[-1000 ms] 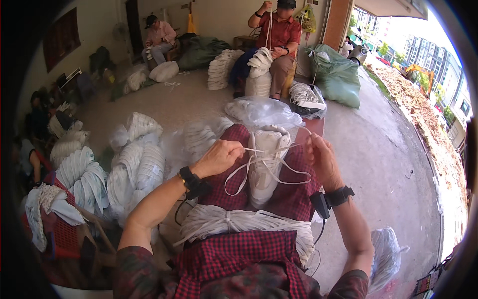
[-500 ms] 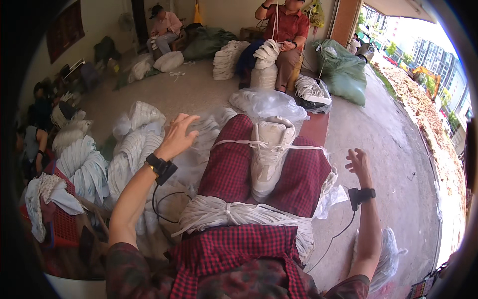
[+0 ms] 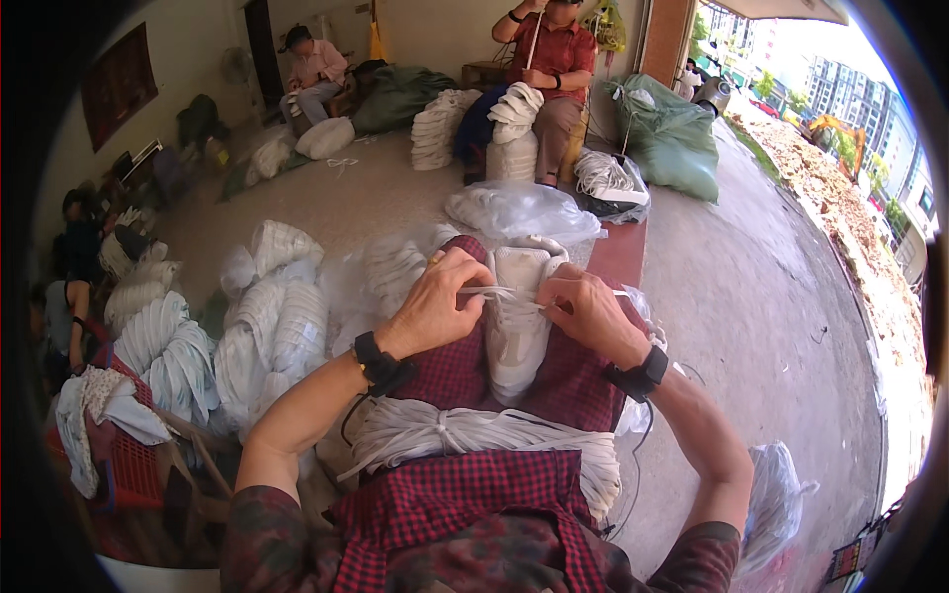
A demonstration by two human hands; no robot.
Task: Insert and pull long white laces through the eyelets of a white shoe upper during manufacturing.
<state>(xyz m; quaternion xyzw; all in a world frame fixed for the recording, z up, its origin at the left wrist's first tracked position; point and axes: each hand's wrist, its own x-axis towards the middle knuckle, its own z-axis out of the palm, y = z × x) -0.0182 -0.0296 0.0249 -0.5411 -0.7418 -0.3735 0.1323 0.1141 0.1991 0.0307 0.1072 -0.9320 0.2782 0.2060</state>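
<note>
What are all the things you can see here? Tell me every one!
shoe upper: one, white, lying between the person's knees
lace: one, white, stretched across the shoe upper between both hands
bundle of laces: one, white, across the lap
clear plastic bag: one, just beyond the knees
stuffed bags of white pieces: several, on the floor to the left
green sack: one, far right by the doorway
red crate: one, lower left
other people: at least two, seated at the far wall
wristbands: two, black, one on each wrist
left hand: pinching the lace
right hand: pinching the lace
</note>
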